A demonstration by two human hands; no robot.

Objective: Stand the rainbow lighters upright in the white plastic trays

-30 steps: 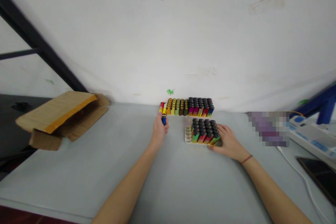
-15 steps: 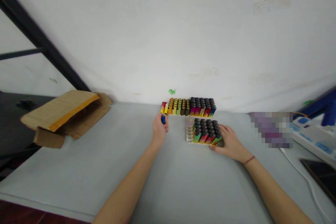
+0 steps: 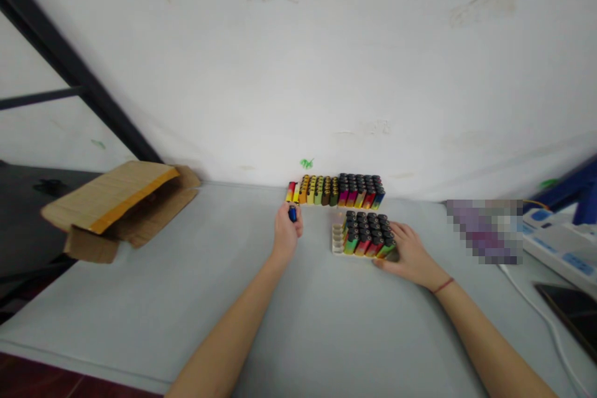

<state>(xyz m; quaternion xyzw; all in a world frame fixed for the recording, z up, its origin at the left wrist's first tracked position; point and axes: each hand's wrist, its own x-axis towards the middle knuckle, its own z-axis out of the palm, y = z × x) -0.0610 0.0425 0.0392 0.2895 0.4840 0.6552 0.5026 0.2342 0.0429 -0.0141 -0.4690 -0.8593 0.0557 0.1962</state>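
Observation:
My left hand [image 3: 286, 233] is closed around a blue lighter [image 3: 292, 213], whose top end pokes out by the thumb. Just right of centre stands a white tray [image 3: 337, 240] filled with several rows of multicoloured lighters with black tops [image 3: 368, 233]; the column of holes at its left end is bare. My right hand [image 3: 408, 252] wraps the tray's right end, thumb at the front and fingers at the back. Behind, by the wall, is a block of upright lighters, gold-topped ones [image 3: 319, 191] on the left and black-topped ones [image 3: 360, 191] on the right. Red and yellow lighters [image 3: 292, 191] stand at its left end.
An open cardboard box [image 3: 121, 205] lies on its side at the left of the grey table [image 3: 196, 286]. On the right are a white power strip [image 3: 559, 249], a dark phone [image 3: 569, 311], a white cable [image 3: 536, 308] and a blurred-out item [image 3: 489, 233]. A white wall [image 3: 280, 74] rises behind.
The whole view has shifted very slightly. My left hand, with the blue lighter still in it, sits a touch further right and nearer the tray. My right hand stays on the tray.

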